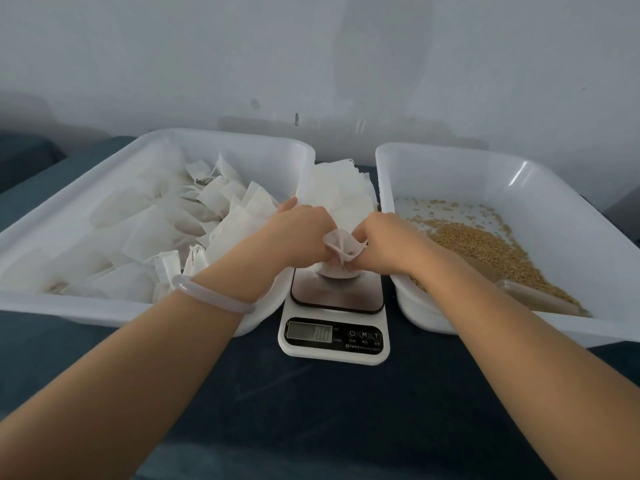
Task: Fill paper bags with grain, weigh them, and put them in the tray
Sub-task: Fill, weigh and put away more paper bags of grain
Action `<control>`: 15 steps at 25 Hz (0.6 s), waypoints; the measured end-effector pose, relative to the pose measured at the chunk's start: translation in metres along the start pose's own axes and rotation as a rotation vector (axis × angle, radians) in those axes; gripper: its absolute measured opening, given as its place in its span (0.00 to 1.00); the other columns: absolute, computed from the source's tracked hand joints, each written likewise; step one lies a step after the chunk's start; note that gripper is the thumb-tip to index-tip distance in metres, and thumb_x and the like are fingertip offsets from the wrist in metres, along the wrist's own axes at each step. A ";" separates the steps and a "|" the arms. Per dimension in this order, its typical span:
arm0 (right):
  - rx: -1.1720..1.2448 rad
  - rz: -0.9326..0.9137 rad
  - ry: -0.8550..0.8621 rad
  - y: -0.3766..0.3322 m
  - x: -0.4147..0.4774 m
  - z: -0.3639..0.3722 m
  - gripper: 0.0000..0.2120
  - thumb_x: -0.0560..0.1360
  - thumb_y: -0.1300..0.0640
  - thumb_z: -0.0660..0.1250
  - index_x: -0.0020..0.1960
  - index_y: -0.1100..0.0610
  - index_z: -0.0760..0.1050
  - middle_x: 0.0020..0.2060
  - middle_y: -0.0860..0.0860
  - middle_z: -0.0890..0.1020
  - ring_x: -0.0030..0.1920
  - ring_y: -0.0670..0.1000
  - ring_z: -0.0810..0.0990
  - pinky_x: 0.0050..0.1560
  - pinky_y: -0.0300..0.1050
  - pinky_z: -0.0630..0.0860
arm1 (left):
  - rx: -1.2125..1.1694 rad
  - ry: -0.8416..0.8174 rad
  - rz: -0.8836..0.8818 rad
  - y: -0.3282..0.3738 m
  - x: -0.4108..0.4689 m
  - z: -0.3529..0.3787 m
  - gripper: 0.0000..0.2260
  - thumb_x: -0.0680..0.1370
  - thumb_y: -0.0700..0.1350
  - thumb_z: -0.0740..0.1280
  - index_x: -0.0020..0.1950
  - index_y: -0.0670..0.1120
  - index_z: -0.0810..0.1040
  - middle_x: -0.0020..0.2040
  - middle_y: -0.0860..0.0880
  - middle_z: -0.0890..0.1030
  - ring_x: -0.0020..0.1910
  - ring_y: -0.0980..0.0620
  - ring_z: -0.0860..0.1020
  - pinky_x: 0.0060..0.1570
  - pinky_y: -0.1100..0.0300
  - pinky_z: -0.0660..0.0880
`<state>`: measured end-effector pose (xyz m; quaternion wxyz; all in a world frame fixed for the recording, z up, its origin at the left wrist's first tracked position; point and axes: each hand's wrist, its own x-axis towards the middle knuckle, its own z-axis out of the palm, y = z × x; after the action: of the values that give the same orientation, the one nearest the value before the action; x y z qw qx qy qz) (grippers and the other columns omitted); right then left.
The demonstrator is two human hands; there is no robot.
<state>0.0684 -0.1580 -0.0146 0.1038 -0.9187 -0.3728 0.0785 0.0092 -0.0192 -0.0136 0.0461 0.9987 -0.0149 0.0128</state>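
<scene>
Head view: scale (334, 336) buttons are marked M and T; display digits blurred. On it, paper bag (341, 244) is pinched at the mouth by left hand (298, 233) and right hand (384, 241), fingers curled.

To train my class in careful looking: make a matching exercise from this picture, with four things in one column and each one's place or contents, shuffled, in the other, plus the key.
Things
1. left tray
2. right tray
3. scale
4. paper bag

Places or contents
a. holds loose grain
b. stands between the two trays
c. gripped by the left hand and the right hand above the scale's plate
d. holds filled bags

Pairs: 1-d, 2-a, 3-b, 4-c
</scene>
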 end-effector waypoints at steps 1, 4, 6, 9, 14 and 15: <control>-0.011 0.007 -0.001 -0.001 0.001 0.001 0.15 0.68 0.48 0.70 0.28 0.55 0.72 0.28 0.51 0.75 0.31 0.52 0.71 0.30 0.43 0.63 | 0.021 -0.005 -0.004 0.000 0.002 0.000 0.09 0.75 0.52 0.64 0.38 0.49 0.75 0.38 0.51 0.73 0.45 0.49 0.73 0.61 0.54 0.60; -0.029 0.013 -0.003 -0.002 0.002 0.001 0.17 0.69 0.49 0.70 0.27 0.53 0.68 0.28 0.49 0.74 0.31 0.51 0.70 0.30 0.43 0.61 | 0.059 -0.010 -0.004 0.001 0.005 0.001 0.09 0.75 0.53 0.64 0.39 0.49 0.75 0.37 0.52 0.71 0.44 0.49 0.70 0.61 0.54 0.59; -0.019 -0.014 0.013 -0.001 0.000 0.002 0.11 0.68 0.47 0.69 0.34 0.50 0.70 0.36 0.46 0.77 0.40 0.51 0.73 0.37 0.45 0.67 | -0.014 0.012 0.007 0.001 0.003 0.001 0.08 0.72 0.52 0.65 0.39 0.48 0.74 0.36 0.52 0.72 0.44 0.49 0.72 0.63 0.54 0.57; 0.224 -0.020 0.004 0.005 -0.005 0.001 0.25 0.64 0.50 0.71 0.58 0.48 0.68 0.56 0.44 0.74 0.53 0.47 0.72 0.54 0.48 0.71 | -0.232 0.060 0.000 -0.001 -0.008 -0.004 0.15 0.62 0.53 0.61 0.44 0.48 0.77 0.36 0.53 0.77 0.44 0.49 0.73 0.58 0.60 0.59; 0.624 -0.052 -0.004 0.018 -0.011 -0.005 0.40 0.66 0.56 0.75 0.72 0.47 0.60 0.62 0.42 0.72 0.59 0.40 0.71 0.48 0.29 0.65 | -0.395 0.084 -0.008 -0.004 -0.012 -0.008 0.13 0.62 0.49 0.58 0.40 0.47 0.77 0.34 0.51 0.76 0.39 0.50 0.72 0.38 0.73 0.62; 0.626 -0.057 -0.011 0.020 -0.010 -0.005 0.40 0.66 0.56 0.76 0.72 0.47 0.60 0.61 0.42 0.73 0.60 0.40 0.70 0.48 0.29 0.64 | -0.401 0.078 -0.014 -0.005 -0.012 -0.007 0.13 0.62 0.49 0.58 0.40 0.47 0.77 0.34 0.50 0.76 0.39 0.50 0.72 0.37 0.74 0.62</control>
<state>0.0751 -0.1796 -0.0140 0.3818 -0.8309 -0.3567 0.1913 -0.0025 -0.0134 -0.0069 0.2446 0.9684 -0.0082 0.0479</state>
